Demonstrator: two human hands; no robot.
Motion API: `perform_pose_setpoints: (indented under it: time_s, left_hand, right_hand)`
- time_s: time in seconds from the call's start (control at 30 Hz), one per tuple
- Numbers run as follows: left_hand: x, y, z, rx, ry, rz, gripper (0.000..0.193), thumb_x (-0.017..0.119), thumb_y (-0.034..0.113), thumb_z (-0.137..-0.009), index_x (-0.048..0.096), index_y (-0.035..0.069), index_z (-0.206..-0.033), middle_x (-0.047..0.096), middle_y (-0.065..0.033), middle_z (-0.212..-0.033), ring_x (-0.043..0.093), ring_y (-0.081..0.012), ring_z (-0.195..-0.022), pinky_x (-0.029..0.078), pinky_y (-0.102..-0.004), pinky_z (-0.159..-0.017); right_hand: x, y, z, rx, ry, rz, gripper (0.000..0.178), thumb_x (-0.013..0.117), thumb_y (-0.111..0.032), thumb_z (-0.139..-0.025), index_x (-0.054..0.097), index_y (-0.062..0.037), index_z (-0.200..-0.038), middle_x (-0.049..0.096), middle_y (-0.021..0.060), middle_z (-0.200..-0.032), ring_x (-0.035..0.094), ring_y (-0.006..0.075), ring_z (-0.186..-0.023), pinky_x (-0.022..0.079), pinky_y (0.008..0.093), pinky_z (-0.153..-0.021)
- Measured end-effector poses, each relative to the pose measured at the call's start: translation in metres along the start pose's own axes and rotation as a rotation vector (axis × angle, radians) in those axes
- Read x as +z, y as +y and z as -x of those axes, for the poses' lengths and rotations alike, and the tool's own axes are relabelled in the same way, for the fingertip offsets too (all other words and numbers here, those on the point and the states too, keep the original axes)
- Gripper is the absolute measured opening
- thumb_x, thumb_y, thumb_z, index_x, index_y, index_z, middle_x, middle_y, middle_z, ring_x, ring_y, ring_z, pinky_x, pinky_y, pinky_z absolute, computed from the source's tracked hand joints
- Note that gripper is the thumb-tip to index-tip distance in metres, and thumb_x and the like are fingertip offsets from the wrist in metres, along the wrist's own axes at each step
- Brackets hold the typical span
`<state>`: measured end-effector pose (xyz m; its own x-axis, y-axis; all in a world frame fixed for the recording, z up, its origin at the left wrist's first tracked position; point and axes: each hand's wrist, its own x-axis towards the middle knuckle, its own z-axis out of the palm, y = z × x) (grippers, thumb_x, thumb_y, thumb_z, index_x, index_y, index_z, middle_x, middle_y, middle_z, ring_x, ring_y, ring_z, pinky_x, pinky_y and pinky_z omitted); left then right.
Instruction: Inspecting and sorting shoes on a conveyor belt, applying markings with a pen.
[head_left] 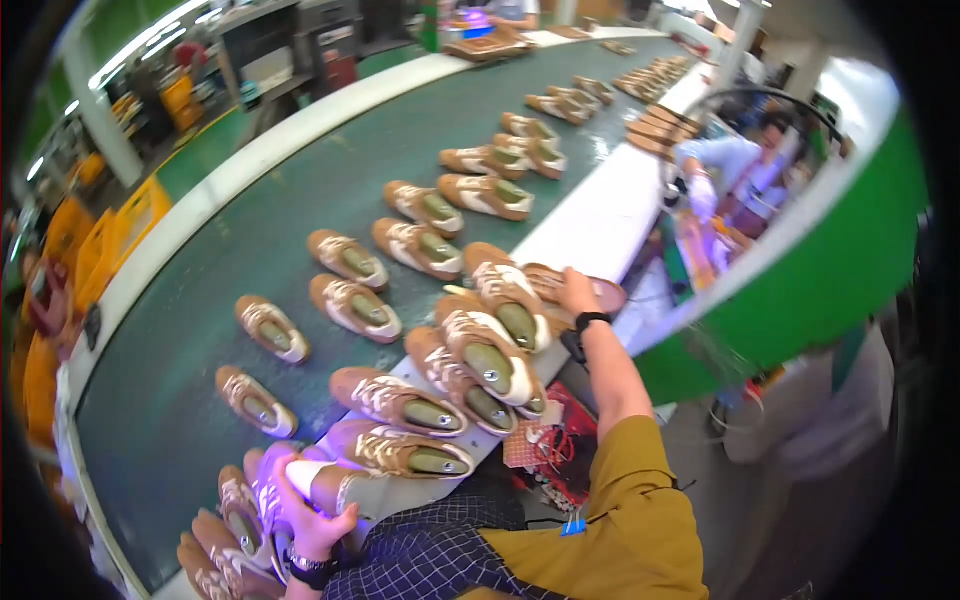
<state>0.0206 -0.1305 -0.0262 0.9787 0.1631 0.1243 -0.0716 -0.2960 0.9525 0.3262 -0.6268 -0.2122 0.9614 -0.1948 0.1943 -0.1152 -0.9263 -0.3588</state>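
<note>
While a brown-and-white shoe [328, 487] was clasped between the thumb and fingers of the left grip [312, 522], a flat tan sole-shaped piece [607, 294] was covered across its middle by the right grip [576, 292], its two ends being left visible on either side; whether it was pinched or only pressed could not be told. That piece was seen over the long white tabletop [585, 225], and just to its left a brown lace-up shoe with an olive-green insert [516, 325] was placed. Similar brown laced shoes [400, 402] were clustered between the grips; others were spaced along the green conveyor belt [180, 350].
</note>
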Motion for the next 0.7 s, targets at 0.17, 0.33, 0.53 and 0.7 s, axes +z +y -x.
perform_pose_setpoints:
  time_s: [0.17, 0.33, 0.53, 0.7]
  left_hand:
    - [-0.013, -0.014, 0.005, 0.082, 0.222, -0.316, 0.098, 0.079, 0.047, -0.048, 0.037, -0.001, -0.123, 0.046, -0.0137, -0.109, 0.046, -0.0251, -0.103, 0.039, -0.0366, -0.09]
    - [-0.017, -0.021, 0.009, 0.118, 0.272, -0.18, 0.09, 0.082, 0.028, -0.052, 0.036, -0.002, -0.123, 0.047, -0.0146, -0.109, 0.051, -0.0243, -0.098, 0.043, -0.0344, -0.086]
    - [-0.024, -0.014, 0.013, 0.205, 0.256, -0.275, 0.084, 0.08, 0.026, -0.056, 0.036, 0.002, -0.124, 0.046, -0.0132, -0.111, 0.048, -0.0237, -0.105, 0.039, -0.0358, -0.092]
    - [-0.024, -0.006, 0.014, 0.295, 0.287, -0.366, 0.069, 0.075, 0.023, -0.053, 0.048, 0.003, -0.113, 0.051, -0.0176, -0.109, 0.048, -0.0329, -0.105, 0.039, -0.0425, -0.092]
  right_hand:
    - [0.011, -0.001, -0.004, -0.102, -0.058, 0.054, 0.029, 0.068, -0.022, -0.072, 0.062, 0.0016, -0.088, 0.063, 0.0244, -0.089, 0.059, 0.0393, -0.086, 0.047, 0.0464, -0.077]
    - [-0.024, -0.021, 0.002, -0.107, -0.206, 0.099, 0.031, 0.062, -0.019, -0.076, 0.053, 0.0024, -0.097, 0.06, 0.0294, -0.093, 0.057, 0.0434, -0.09, 0.045, 0.0464, -0.077]
    - [-0.068, -0.022, 0.011, -0.09, 0.239, 0.006, 0.038, 0.047, -0.004, -0.083, 0.045, -0.0084, -0.12, 0.06, 0.019, -0.083, 0.058, 0.0346, -0.072, 0.047, 0.0418, -0.066]
    - [-0.142, -0.095, 0.05, 0.123, 0.027, -1.323, 0.037, 0.053, -0.008, -0.084, 0.048, -0.0022, -0.12, 0.056, 0.0019, -0.084, 0.053, 0.0078, -0.066, 0.047, 0.0222, -0.058]
